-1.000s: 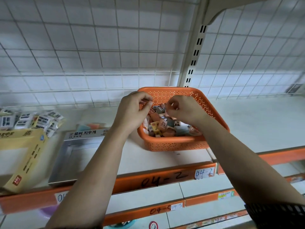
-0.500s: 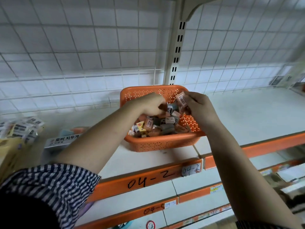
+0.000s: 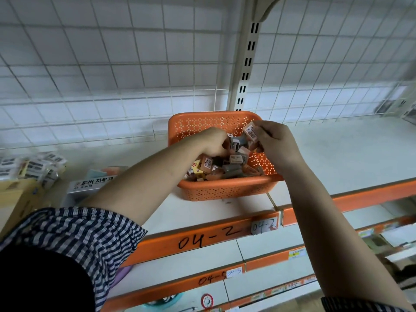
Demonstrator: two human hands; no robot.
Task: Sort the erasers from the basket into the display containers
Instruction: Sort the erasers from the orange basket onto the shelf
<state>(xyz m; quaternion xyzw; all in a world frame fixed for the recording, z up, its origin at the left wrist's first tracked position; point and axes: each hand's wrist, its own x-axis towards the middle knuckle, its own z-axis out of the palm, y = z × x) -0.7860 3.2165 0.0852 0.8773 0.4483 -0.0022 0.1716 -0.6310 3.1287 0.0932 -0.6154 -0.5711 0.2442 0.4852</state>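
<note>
2 hands are in the orange basket: the right hand pinches a pink eraser, and the left hand curls among the erasers, its grip impossible to tell. With the display box well to the left, a loose pinch could drop one in transit.

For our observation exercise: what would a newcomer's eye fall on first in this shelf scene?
The orange basket heaped with erasers sits centre-frame on the white shelf. Above it the right hand pinches a pink barcoded eraser, while the left hand reaches into the heap.
</note>
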